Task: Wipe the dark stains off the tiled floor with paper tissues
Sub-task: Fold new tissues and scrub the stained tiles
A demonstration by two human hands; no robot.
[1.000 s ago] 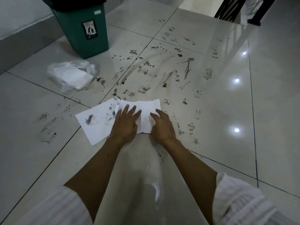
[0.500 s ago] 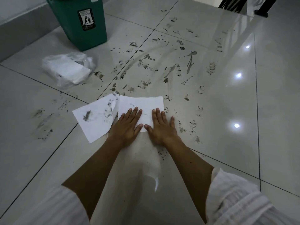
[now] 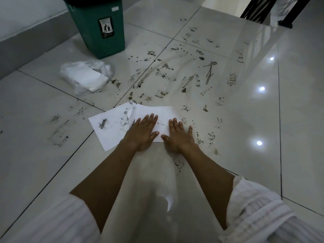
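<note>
Two white paper tissues lie on the glossy pale tiled floor. The right tissue is flat and mostly clean; the left tissue carries dark smudges and overlaps it. My left hand presses flat on the right tissue with fingers straight. My right hand lies flat beside it, fingers spread, partly on the tissue's right edge and partly on the tile. Dark stains are spattered and smeared over the tiles beyond the tissues and to both sides.
A green waste bin stands at the back left by the grey skirting. A plastic pack of tissues lies in front of it. Dark furniture legs stand at the top right. White sleeves show at the bottom.
My right hand went from curled on the tissue's edge to lying flat with spread fingers. The folded tissue got smoothed flat under both hands, which slid slightly forward.
</note>
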